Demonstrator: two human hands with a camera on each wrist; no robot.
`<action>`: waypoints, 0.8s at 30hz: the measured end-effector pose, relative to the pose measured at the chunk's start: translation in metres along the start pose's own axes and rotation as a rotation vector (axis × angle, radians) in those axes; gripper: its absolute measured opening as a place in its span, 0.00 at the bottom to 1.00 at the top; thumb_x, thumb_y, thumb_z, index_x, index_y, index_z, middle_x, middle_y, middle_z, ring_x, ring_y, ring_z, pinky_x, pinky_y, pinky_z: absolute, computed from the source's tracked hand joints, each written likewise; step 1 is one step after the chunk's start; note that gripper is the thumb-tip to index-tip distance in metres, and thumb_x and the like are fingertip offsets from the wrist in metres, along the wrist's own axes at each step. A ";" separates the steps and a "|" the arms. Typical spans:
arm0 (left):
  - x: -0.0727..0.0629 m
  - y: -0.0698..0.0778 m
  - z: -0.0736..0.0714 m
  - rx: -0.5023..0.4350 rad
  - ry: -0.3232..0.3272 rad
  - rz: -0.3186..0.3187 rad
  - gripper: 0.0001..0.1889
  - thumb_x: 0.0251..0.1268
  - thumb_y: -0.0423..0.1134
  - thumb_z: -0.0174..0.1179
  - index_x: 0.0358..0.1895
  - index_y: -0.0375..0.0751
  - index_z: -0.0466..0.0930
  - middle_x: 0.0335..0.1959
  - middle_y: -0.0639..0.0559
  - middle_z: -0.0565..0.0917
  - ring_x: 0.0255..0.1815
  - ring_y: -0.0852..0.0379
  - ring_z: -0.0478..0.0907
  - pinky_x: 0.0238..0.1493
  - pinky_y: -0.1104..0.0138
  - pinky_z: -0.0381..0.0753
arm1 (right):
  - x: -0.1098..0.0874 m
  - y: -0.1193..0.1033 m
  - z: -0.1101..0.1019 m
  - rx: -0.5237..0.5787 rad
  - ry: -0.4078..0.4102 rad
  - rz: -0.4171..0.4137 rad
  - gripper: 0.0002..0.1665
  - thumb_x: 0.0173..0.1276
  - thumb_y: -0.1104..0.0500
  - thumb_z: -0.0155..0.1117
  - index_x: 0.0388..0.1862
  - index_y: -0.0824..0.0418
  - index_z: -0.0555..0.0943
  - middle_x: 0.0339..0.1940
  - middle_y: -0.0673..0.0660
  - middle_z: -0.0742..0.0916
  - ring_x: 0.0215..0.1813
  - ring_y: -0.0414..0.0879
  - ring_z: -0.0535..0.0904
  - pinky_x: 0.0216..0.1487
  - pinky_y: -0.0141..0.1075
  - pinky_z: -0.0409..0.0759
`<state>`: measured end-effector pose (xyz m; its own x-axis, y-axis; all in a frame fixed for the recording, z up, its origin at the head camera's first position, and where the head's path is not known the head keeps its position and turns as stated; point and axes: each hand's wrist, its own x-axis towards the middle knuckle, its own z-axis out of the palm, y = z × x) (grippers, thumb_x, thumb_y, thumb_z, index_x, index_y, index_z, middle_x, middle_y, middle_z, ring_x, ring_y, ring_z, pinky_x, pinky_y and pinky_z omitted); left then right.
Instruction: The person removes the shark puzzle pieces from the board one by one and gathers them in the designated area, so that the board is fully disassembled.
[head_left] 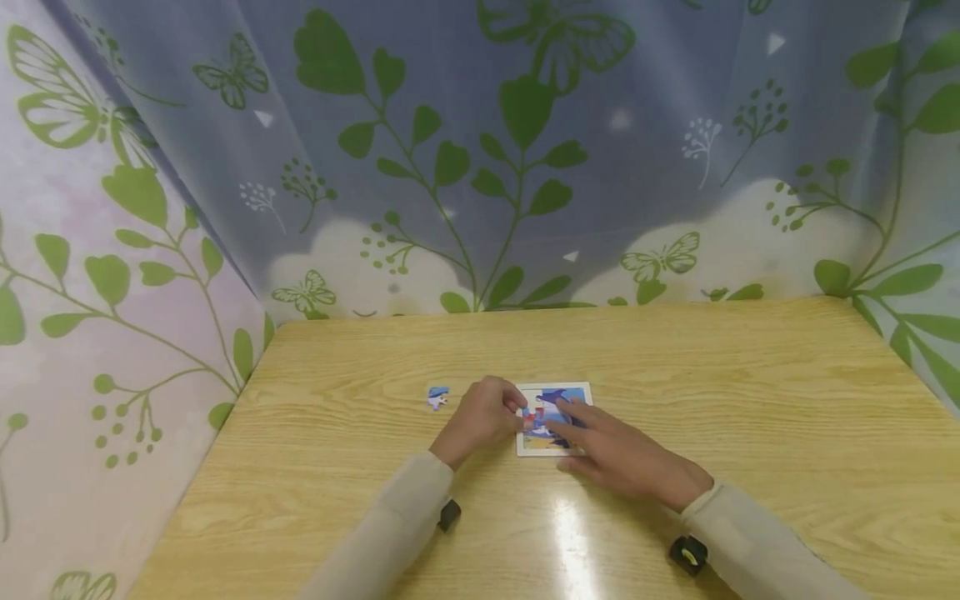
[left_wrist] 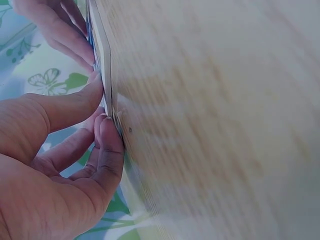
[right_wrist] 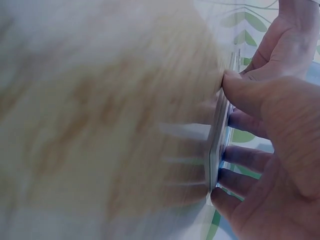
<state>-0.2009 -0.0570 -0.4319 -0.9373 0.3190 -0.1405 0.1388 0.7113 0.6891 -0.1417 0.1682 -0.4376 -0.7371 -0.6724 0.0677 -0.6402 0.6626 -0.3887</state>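
Observation:
A small picture jigsaw puzzle (head_left: 555, 392) in a white frame lies on the table, with blue, red and yellow sea-scene parts. At its left edge, my left hand (head_left: 483, 417) pinches a puzzle piece (head_left: 528, 413) with thumb and curled fingers, mostly hidden by them. In the left wrist view, the left thumb (left_wrist: 75, 105) bears down at the frame's edge. My right hand (head_left: 622, 446) lies over the puzzle's right side, fingers spread and fairly straight on the picture. The right thumb (right_wrist: 245, 90) touches the frame's near edge in the right wrist view.
One loose puzzle piece (head_left: 438, 397), blue and white, lies left of the left hand. The wooden table (head_left: 360, 358) ends at a patterned curtain (head_left: 420, 208) behind and at the sides. Black wrist devices (head_left: 688, 554) sit under the sleeves.

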 end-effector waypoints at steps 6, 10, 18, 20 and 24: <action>0.001 0.002 0.000 -0.002 -0.010 -0.025 0.12 0.54 0.35 0.77 0.40 0.38 0.88 0.34 0.54 0.83 0.37 0.58 0.78 0.41 0.65 0.81 | 0.000 0.000 0.000 0.037 -0.018 0.006 0.38 0.74 0.45 0.63 0.73 0.67 0.70 0.76 0.75 0.65 0.75 0.72 0.60 0.69 0.62 0.65; 0.001 0.002 0.000 0.004 -0.010 -0.035 0.11 0.54 0.33 0.77 0.39 0.38 0.88 0.34 0.54 0.83 0.37 0.57 0.78 0.42 0.64 0.81 | 0.000 0.000 0.000 0.040 -0.026 0.009 0.40 0.73 0.44 0.65 0.74 0.67 0.69 0.76 0.75 0.64 0.75 0.71 0.60 0.69 0.62 0.65; 0.000 0.003 0.000 -0.017 0.015 -0.031 0.10 0.52 0.31 0.77 0.38 0.39 0.87 0.32 0.53 0.82 0.35 0.56 0.78 0.41 0.64 0.81 | 0.000 0.001 0.000 0.020 -0.033 0.006 0.40 0.72 0.44 0.65 0.73 0.67 0.70 0.76 0.75 0.64 0.75 0.71 0.61 0.69 0.62 0.66; 0.000 0.003 0.000 -0.020 0.027 -0.027 0.10 0.52 0.31 0.77 0.37 0.38 0.87 0.32 0.53 0.82 0.35 0.56 0.77 0.40 0.64 0.80 | 0.000 0.001 0.000 0.012 -0.030 0.006 0.40 0.72 0.44 0.65 0.73 0.67 0.71 0.76 0.75 0.64 0.75 0.71 0.61 0.69 0.62 0.66; 0.000 0.004 0.000 -0.024 0.048 -0.026 0.10 0.52 0.31 0.77 0.37 0.38 0.87 0.31 0.52 0.83 0.34 0.57 0.78 0.39 0.64 0.80 | 0.001 0.002 0.002 -0.001 -0.025 0.005 0.40 0.72 0.44 0.65 0.72 0.67 0.71 0.76 0.75 0.65 0.75 0.71 0.62 0.69 0.61 0.67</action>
<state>-0.1998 -0.0538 -0.4293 -0.9548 0.2700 -0.1243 0.1075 0.7036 0.7024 -0.1429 0.1684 -0.4400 -0.7345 -0.6772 0.0431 -0.6369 0.6661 -0.3882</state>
